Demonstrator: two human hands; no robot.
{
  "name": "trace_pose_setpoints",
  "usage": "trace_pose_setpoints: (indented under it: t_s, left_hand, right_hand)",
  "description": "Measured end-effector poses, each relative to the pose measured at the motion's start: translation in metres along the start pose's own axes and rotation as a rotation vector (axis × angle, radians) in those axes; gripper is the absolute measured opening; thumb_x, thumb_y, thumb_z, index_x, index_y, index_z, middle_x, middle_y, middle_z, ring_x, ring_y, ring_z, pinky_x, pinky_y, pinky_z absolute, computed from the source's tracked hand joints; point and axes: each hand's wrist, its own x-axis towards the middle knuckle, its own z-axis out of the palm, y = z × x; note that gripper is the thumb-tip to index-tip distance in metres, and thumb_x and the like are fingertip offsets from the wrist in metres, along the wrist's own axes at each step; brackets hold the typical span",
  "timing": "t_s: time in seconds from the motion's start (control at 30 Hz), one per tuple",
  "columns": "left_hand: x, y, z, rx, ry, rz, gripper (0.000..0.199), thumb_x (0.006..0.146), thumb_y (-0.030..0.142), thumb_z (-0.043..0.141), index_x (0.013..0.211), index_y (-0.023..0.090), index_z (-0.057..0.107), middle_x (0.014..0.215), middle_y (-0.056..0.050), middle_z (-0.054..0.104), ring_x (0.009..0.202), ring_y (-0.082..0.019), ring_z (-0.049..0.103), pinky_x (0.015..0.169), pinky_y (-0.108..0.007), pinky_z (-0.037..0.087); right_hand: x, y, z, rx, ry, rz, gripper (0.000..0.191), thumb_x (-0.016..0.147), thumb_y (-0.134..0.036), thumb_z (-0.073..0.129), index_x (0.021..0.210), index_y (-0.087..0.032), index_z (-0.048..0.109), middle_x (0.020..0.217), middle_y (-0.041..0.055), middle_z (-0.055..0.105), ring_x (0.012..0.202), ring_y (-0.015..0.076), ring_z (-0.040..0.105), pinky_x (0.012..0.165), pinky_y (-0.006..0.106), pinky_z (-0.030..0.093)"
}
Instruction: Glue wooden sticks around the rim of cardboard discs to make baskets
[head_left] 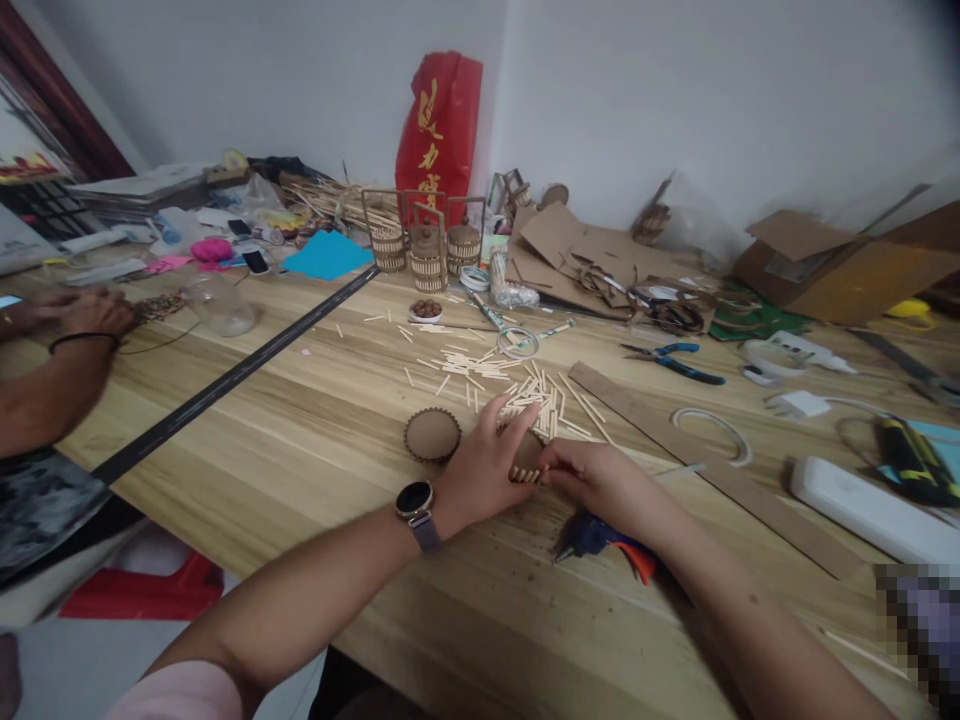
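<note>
My left hand (484,460), with a watch at the wrist, curves round a small round cardboard base (527,455) and steadies it on the table. Short wooden sticks (527,476) line the near edge of this base. At its right side my right hand (589,468) is closed in a pinch on a short stick, mostly hidden by the fingers. Left of my hands lies a second cardboard disc (433,435) ringed with stick ends. Loose short sticks (469,362) are scattered just beyond. Under my right wrist rests a blue glue gun (592,535) with an orange trigger.
Lidded stick baskets (427,262) with tall handles stand behind, before a red bag (439,130). A cardboard strip (705,465), pliers (675,362) and a white power strip (870,510) lie right. Another person's hands (94,312) work at left, beside a clear jar (219,305).
</note>
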Motion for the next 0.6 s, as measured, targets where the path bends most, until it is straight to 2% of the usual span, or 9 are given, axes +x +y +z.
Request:
trace_pose_setpoints:
  t_s: [0.13,0.6]
  left_hand:
    - [0.0004,0.0005,-0.0011,-0.027,-0.010,-0.018,0.093,0.070,0.026,0.078,0.145,0.028,0.022,0.148,-0.014,0.019,0.134,-0.034,0.036,0.104,-0.049,0.043]
    - [0.0008,-0.0015,0.0003,0.011,-0.007,-0.016,0.096,0.068,0.024,0.078,0.145,0.028,0.022,0.147,-0.015,0.021,0.135,-0.034,0.035,0.104,-0.048,0.043]
  right_hand:
    - [0.0000,-0.0026,-0.0008,-0.096,-0.017,-0.029,0.014,0.085,-0.017,0.047,0.085,-0.021,0.061,0.081,0.0031,0.069,0.074,0.0174,0.062,0.066,0.025,0.042]
    - [0.0008,0.0001,-0.0007,-0.237,-0.052,-0.054,0.014,0.091,-0.016,0.044,0.083,-0.021,0.055,0.079,0.0033,0.066,0.073,0.0170,0.062,0.064,0.023,0.040]
